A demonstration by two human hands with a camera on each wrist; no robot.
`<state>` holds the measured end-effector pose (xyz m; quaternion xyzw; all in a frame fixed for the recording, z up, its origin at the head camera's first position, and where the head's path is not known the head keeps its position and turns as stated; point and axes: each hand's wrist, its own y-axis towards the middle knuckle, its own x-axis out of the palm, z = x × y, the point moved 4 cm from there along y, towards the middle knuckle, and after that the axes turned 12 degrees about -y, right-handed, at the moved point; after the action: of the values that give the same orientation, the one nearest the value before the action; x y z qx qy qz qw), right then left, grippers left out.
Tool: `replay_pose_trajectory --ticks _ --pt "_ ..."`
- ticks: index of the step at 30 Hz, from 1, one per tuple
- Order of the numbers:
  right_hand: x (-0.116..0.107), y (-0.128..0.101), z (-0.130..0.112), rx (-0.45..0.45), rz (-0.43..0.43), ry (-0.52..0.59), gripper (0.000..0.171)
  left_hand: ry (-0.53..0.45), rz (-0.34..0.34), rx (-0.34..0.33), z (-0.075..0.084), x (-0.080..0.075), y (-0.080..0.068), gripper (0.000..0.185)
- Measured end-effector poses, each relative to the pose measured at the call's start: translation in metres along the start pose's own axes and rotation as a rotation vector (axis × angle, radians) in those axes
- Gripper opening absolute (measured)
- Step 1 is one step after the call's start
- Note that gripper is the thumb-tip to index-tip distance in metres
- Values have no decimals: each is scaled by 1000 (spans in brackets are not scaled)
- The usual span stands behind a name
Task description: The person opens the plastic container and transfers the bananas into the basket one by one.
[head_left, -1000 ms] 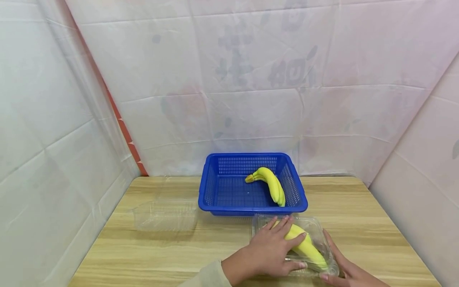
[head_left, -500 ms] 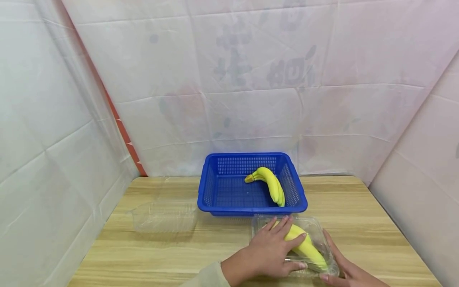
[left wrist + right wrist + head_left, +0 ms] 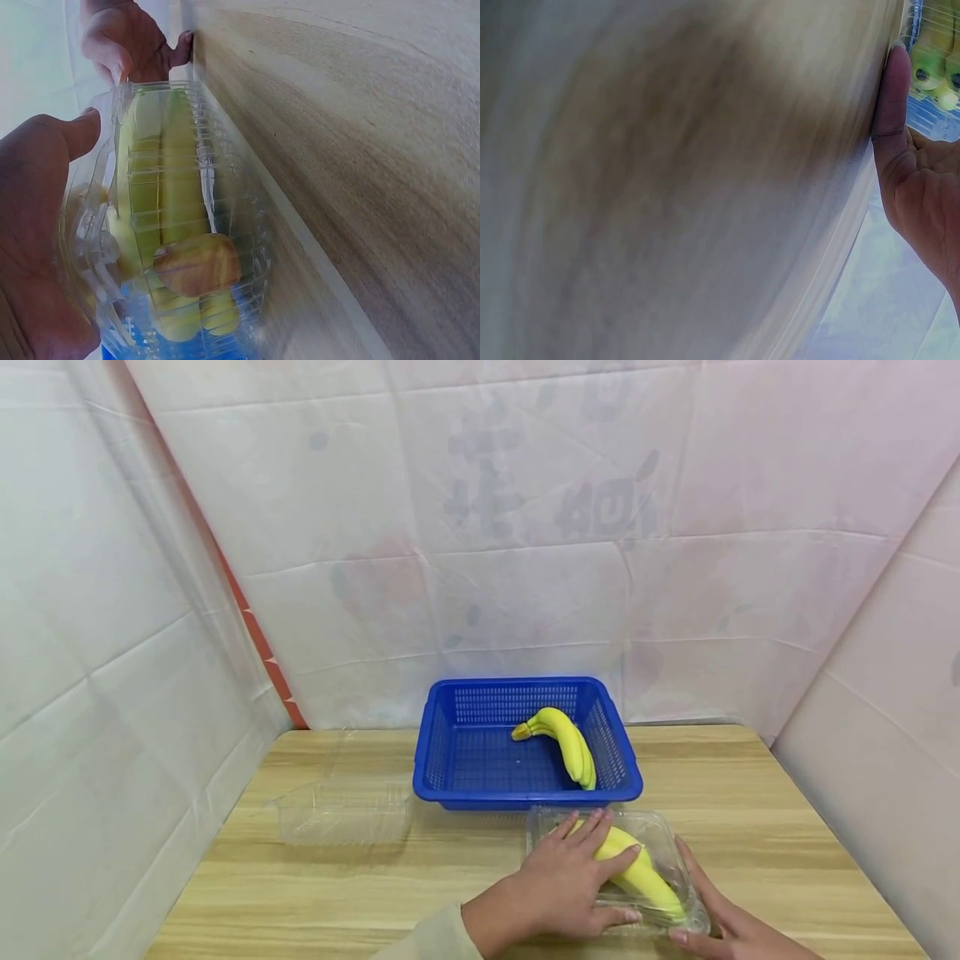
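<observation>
A clear plastic clamshell box [image 3: 663, 840] lies on the wooden table [image 3: 465, 877] near the front, with yellow bananas [image 3: 637, 870] inside. My left hand [image 3: 572, 875] lies flat on its lid with straight fingers pressing down. My right hand [image 3: 712, 917] rests against the box's right side, fingers straight, thumb at the front corner. In the left wrist view the bananas [image 3: 161, 217] show through the ribbed box [image 3: 225, 172], with the right hand [image 3: 131, 41] beyond. The right wrist view shows the right hand's thumb [image 3: 892, 90] against the box edge.
A blue plastic basket [image 3: 480, 756] stands behind the box, holding another bunch of bananas [image 3: 564, 742]. An empty clear clamshell box [image 3: 345, 810] sits at the left of the table. White sheeting walls close in the left, back and right sides.
</observation>
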<state>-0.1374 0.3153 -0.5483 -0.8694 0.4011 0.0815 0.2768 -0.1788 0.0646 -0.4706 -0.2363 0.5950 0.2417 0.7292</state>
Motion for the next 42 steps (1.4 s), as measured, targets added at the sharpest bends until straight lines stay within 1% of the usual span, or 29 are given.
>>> replay_pose_trajectory --ticks 4,7,10,13,14,17,20,23,27,31,37,42 --pt "0 0 -1 16 13 -27 106 -1 -2 1 0 0 0 77" --pt "-1 0 -3 8 19 -44 107 2 -1 1 0 0 0 77" --pt "-2 0 -4 18 29 -72 108 15 5 3 1 0 1 76" --pt "-3 0 -5 6 40 -88 109 26 11 5 2 -1 1 75" --pt "-3 -1 -6 11 39 -82 109 28 14 5 2 -1 1 75" --pt "-2 -1 -8 -15 38 -69 108 27 15 4 2 -1 1 74" --pt "-1 -1 -10 -12 36 -65 108 24 16 3 1 -1 1 74" --pt "0 -2 -12 15 31 -62 108 23 19 8 1 0 1 74" --pt "0 -1 -12 33 31 -87 106 21 22 11 0 0 1 73" --pt "1 -1 -13 19 31 -104 106 18 17 11 0 0 1 72" --pt "1 -1 -13 19 15 -67 106 26 23 12 1 -1 0 72" --pt "1 -1 -13 16 22 -79 107 24 22 10 1 -1 0 72"
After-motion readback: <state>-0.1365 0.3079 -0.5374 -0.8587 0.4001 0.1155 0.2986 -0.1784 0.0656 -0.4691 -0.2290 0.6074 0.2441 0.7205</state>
